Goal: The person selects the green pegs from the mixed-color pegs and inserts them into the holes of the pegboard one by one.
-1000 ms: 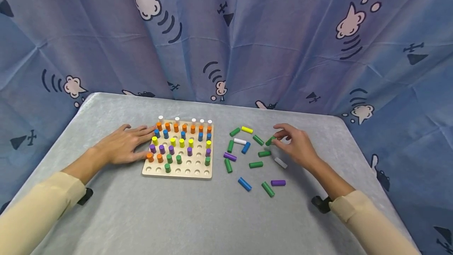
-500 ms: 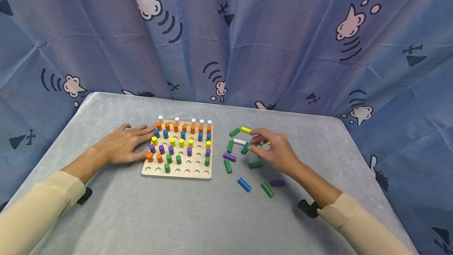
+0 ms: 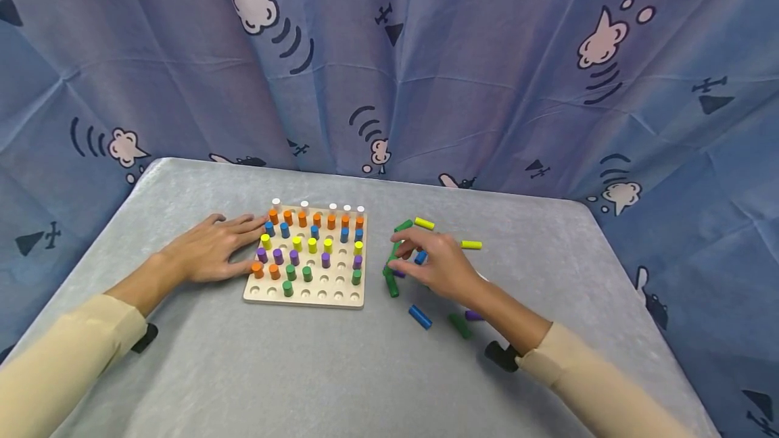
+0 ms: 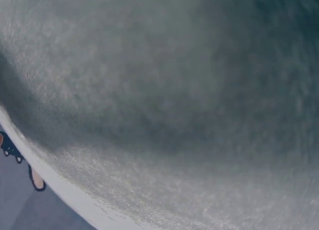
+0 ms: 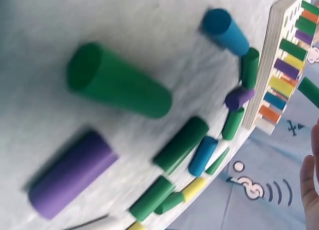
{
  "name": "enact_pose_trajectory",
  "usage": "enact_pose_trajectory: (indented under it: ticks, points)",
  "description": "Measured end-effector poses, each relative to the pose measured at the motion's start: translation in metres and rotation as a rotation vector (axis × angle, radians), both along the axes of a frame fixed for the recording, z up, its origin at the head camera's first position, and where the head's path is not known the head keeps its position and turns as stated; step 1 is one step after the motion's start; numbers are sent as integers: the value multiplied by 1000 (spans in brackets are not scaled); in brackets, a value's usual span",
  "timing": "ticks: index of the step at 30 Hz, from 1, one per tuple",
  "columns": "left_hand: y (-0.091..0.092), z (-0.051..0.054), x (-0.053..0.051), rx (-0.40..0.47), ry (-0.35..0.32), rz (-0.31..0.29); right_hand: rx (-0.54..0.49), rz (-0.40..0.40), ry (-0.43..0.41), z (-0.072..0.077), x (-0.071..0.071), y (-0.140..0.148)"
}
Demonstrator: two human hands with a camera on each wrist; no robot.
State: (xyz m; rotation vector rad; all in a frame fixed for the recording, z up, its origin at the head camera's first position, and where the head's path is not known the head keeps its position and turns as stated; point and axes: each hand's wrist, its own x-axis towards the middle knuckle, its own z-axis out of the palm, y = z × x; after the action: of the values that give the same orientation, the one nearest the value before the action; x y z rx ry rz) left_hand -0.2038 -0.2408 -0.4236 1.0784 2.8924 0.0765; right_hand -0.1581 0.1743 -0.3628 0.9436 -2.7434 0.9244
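A wooden pegboard (image 3: pixel 292 299) carries rows of white, orange, blue, yellow, purple and green pegs, with some bare holes toward its front right. My left hand (image 3: pixel 213 249) lies with fingers extended at the board's left edge, fingertips touching it. In the head view my right hand (image 3: pixel 447 268) hovers over the loose pegs, right of the board. Between thumb and fingers it pinches a green peg (image 5: pixel 310 92), seen in the right wrist view near the fingers (image 5: pixel 308 182). Only tabletop and cloth appear in the left wrist view.
Loose pegs lie right of the board: a blue peg (image 3: pixel 420 316), a green peg (image 3: pixel 459 326), a purple peg (image 5: pixel 73 174), yellow pegs such as one yellow peg (image 3: pixel 471 245), and several others partly behind my right hand. A patterned curtain (image 3: pixel 389 86) hangs behind the grey table (image 3: pixel 304 377).
My right hand has moved left from the far side of the loose pegs toward the board, carrying the green peg. A second yellow peg has come into sight. My left hand stays put.
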Motion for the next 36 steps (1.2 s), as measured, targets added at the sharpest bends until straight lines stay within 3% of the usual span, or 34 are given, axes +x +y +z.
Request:
enact_pose_trajectory:
  ticks: [11, 36]
  points:
    - [1, 1, 0, 1, 3, 1, -3, 121, 13, -13, 5, -20]
    - [1, 1, 2, 14, 13, -8, 30, 170, -3, -28, 12, -39]
